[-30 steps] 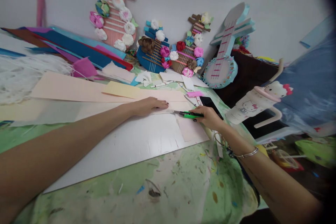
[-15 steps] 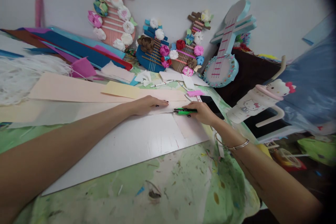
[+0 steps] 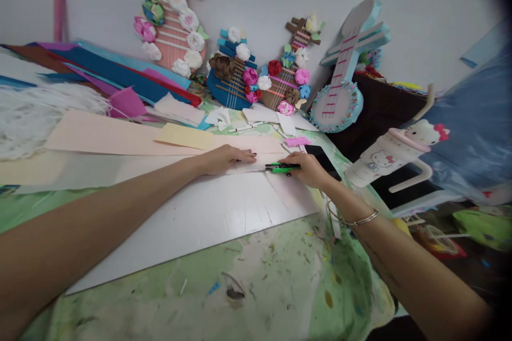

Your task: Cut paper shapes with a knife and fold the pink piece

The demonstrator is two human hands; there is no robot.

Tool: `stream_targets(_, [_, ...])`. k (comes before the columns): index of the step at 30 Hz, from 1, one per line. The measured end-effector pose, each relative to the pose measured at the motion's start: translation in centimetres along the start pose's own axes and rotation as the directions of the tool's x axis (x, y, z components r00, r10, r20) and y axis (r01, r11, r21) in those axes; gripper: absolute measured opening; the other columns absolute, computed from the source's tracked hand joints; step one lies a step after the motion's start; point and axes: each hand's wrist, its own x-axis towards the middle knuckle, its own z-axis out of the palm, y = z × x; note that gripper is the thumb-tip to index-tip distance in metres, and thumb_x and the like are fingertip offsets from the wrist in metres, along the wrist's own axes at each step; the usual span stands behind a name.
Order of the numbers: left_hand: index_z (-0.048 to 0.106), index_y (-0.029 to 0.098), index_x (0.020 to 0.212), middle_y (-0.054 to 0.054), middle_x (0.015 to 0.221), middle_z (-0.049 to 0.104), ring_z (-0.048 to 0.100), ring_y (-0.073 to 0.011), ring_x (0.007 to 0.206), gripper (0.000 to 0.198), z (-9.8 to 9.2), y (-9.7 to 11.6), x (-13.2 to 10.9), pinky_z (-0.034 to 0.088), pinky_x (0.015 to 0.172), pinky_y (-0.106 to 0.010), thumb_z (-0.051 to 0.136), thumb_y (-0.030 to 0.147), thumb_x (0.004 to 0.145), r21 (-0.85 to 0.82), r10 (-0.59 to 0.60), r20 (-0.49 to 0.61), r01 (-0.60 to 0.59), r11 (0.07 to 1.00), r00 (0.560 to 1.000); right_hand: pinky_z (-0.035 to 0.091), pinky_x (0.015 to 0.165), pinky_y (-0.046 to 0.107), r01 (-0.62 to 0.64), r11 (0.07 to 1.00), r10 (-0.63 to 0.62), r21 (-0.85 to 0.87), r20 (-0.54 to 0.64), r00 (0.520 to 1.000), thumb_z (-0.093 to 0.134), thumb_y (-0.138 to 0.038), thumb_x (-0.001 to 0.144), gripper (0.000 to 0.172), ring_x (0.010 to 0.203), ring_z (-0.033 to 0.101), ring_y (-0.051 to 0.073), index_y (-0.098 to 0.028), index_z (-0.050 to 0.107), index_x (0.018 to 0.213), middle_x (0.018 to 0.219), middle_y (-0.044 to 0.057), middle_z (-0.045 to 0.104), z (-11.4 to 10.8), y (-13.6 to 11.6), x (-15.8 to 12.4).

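My right hand (image 3: 307, 168) is closed around a green and black utility knife (image 3: 282, 168), its tip pointing left at the edge of a pale paper sheet (image 3: 262, 161). Just left of the knife, my left hand (image 3: 224, 160) lies flat with fingers stretched out, pressing on the same sheet. Beneath them is a white board (image 3: 208, 218) with several thin scratches near its right part. A pale pink paper piece (image 3: 294, 192) lies on the board below the right hand. Behind the left hand are a long pink paper strip (image 3: 104, 132) and a yellow paper piece (image 3: 184, 136).
Paper-flower-covered craft instruments (image 3: 232, 77) lean along the wall. To the right stand a white tumbler (image 3: 374, 157) with a handle and a dark phone (image 3: 322, 160). White string (image 3: 48, 117) and coloured paper sheets (image 3: 124, 72) lie at left on the green-stained tablecloth (image 3: 192, 298).
Almost nothing differs. Both hands and the knife stay in nearly the same place on the paper.
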Motion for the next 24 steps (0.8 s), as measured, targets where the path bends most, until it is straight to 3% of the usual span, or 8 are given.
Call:
stream_targets(12, [0.056,0.029,0.132,-0.001,0.143,0.048,0.040,-0.0167,0.136,0.050,0.4,-1.0,0.2,0.029,0.114,-0.034,0.043,0.006,0.090,0.083,0.029,0.030,-0.031,0.996,0.999,0.050,0.085,0.032,0.029,0.999,-0.029,0.016,0.023,0.999,0.065,-0.003,0.071,0.045,0.092,0.066,0.022,-0.024,0.074,0.110,0.102,0.007,0.071,0.0,-0.1,-0.2])
stream_targets(24, [0.058,0.029,0.130,-0.002,0.141,0.050,0.044,-0.0182,0.134,0.048,0.6,-1.3,0.3,0.033,0.112,-0.034,0.044,0.007,0.091,0.094,0.031,0.004,-0.032,0.995,0.999,0.050,0.081,0.030,-0.017,1.000,0.018,-0.011,0.018,1.000,0.062,0.001,0.068,0.051,0.088,0.066,0.021,-0.023,0.073,0.112,0.101,0.006,0.070,-0.2,-0.1,-1.5])
